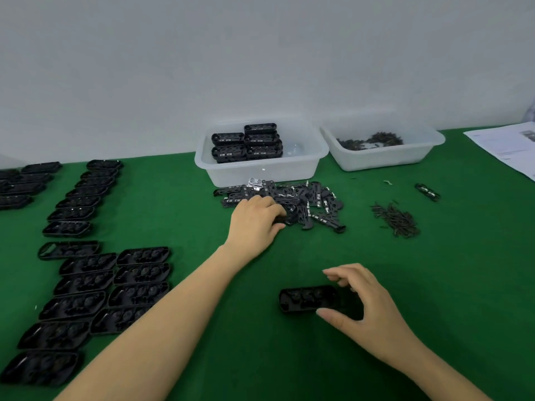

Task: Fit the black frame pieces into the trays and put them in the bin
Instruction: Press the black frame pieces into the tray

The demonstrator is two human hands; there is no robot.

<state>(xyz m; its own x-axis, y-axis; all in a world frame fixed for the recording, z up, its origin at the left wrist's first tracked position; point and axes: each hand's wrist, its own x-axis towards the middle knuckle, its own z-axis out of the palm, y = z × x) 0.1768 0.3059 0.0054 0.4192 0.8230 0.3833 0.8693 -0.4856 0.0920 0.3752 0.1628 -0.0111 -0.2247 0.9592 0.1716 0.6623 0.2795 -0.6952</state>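
A heap of black frame pieces [307,202] lies on the green table in front of a white bin [301,166]. My left hand [254,219] reaches into the heap's near left side, fingers closed on one frame piece. One black tray [304,298] lies flat near the table's front. My right hand [362,302] grips that tray's right end between thumb and fingers. The bin holds stacked, filled trays [246,143] at its left.
Rows of empty black trays [86,273] cover the left of the table. A second white bin [382,149] with small dark parts stands at the back right. A pile of small dark pins [396,219], one loose frame piece [428,192] and paper sheets [506,149] lie to the right.
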